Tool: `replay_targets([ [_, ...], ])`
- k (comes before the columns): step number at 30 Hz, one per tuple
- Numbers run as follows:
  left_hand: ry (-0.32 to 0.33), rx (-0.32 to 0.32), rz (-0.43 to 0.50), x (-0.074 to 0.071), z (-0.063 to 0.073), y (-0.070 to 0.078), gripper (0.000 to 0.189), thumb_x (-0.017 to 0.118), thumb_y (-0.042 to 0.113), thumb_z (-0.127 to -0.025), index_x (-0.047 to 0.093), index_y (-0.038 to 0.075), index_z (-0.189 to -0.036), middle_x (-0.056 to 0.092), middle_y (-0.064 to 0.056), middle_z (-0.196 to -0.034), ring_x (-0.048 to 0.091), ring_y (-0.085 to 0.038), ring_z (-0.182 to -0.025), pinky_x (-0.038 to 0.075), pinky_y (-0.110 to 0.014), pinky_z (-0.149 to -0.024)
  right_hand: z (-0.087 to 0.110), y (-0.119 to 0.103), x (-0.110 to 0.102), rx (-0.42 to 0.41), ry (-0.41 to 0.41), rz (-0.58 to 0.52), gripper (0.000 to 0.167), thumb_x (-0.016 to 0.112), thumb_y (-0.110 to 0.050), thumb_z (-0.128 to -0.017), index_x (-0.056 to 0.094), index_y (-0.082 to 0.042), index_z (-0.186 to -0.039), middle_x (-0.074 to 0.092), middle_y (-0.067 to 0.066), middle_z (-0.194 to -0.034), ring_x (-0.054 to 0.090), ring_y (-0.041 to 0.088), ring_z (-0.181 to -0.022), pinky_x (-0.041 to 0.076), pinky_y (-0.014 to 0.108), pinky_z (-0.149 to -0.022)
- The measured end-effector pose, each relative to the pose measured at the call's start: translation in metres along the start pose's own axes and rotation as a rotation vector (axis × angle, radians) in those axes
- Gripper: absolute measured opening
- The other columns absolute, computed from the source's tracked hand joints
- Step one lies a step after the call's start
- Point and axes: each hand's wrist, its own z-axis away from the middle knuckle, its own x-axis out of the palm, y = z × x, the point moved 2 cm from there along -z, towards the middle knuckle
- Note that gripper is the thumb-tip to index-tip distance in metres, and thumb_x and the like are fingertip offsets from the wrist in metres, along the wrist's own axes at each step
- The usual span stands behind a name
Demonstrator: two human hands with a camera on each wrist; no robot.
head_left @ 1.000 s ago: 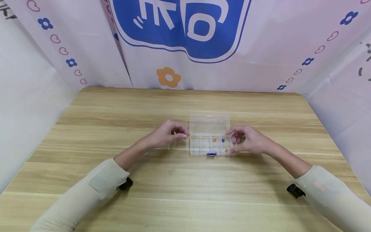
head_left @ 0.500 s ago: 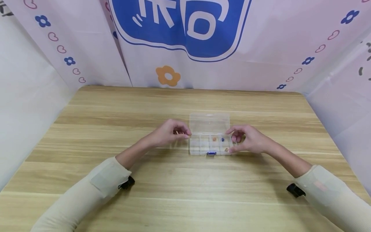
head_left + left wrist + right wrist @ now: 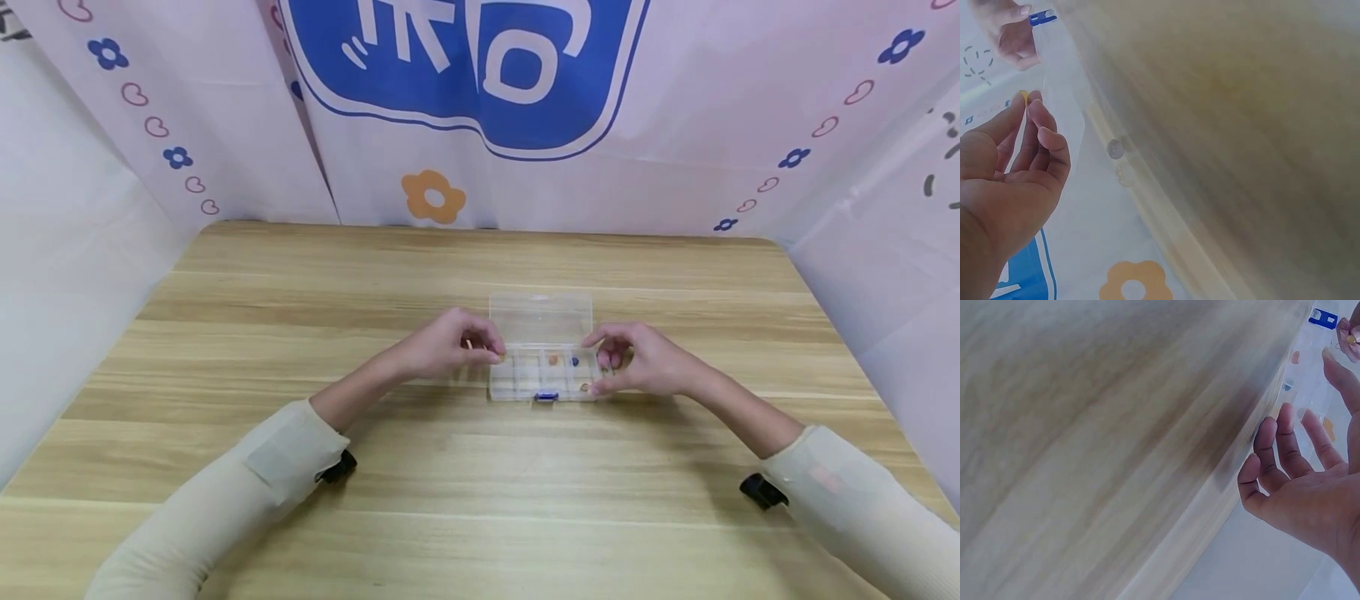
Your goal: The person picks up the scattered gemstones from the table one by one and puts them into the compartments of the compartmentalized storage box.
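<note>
In the head view a clear plastic compartment box (image 3: 504,393) lies on the table with its lid (image 3: 540,317) tipped back and a blue latch (image 3: 546,397) at the front. My left hand (image 3: 459,346) pinches a small yellow piece (image 3: 1024,95) between thumb and fingertip, over the box's back left compartment. At the box's right end, my right hand (image 3: 651,360) holds it, thumb at the front corner and index finger at the back. Inside the right-hand compartments sit an orange piece (image 3: 553,360), a dark blue piece (image 3: 575,362) and a brownish-orange one (image 3: 584,387).
The wooden table (image 3: 480,483) spreads out around the box. Behind it hangs a white printed cloth (image 3: 637,196) with a blue emblem, and white cloth walls stand at both sides. Black devices (image 3: 763,492) are strapped under both sleeves.
My left hand has moved right with the yellow piece, from beside the box's left edge to over its left compartment. The right hand has stayed at the box's right end.
</note>
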Motion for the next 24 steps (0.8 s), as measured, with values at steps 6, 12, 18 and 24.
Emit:
replay_targets([
  [6, -0.023, -0.008, -0.017, 0.001, -0.004, 0.005, 0.004, 0.072, 0.004, -0.097, 0.074, 0.002, -0.097, 0.073, -0.006, -0.093, 0.063, -0.015, -0.079, 0.054, -0.027, -0.073, 0.000, 0.000, 0.000, 0.002, 0.001, 0.001, 0.055, 0.093, -0.010, -0.076, 0.066, 0.006, -0.121, 0.063, 0.007, -0.088, 0.056, 0.022, -0.084, 0.050, 0.025, -0.074],
  [12, -0.040, 0.026, -0.039, 0.003, -0.008, 0.008, 0.004, 0.072, 0.002, -0.096, 0.074, -0.001, -0.098, 0.072, -0.005, -0.092, 0.063, -0.013, -0.083, 0.056, -0.030, -0.077, 0.000, 0.000, 0.000, -0.003, -0.001, 0.000, 0.055, 0.093, -0.010, -0.076, 0.066, 0.006, -0.121, 0.063, 0.007, -0.089, 0.056, 0.022, -0.084, 0.050, 0.025, -0.073],
  [18, -0.054, 0.031, -0.053, 0.004, -0.011, 0.012, 0.005, 0.072, 0.004, -0.097, 0.076, 0.000, -0.097, 0.073, -0.005, -0.092, 0.064, -0.013, -0.082, 0.057, -0.030, -0.077, 0.000, 0.001, 0.000, -0.006, -0.001, -0.001, 0.055, 0.093, -0.010, -0.076, 0.066, 0.006, -0.121, 0.063, 0.008, -0.089, 0.057, 0.022, -0.084, 0.051, 0.025, -0.074],
  [24, -0.087, 0.058, -0.088, 0.008, -0.017, 0.014, 0.005, 0.074, 0.002, -0.095, 0.077, -0.001, -0.096, 0.075, -0.005, -0.091, 0.065, -0.011, -0.080, 0.056, -0.026, -0.076, 0.000, 0.002, 0.000, 0.000, 0.001, -0.005, 0.055, 0.093, -0.010, -0.076, 0.066, 0.007, -0.121, 0.063, 0.008, -0.089, 0.057, 0.022, -0.084, 0.051, 0.026, -0.074],
])
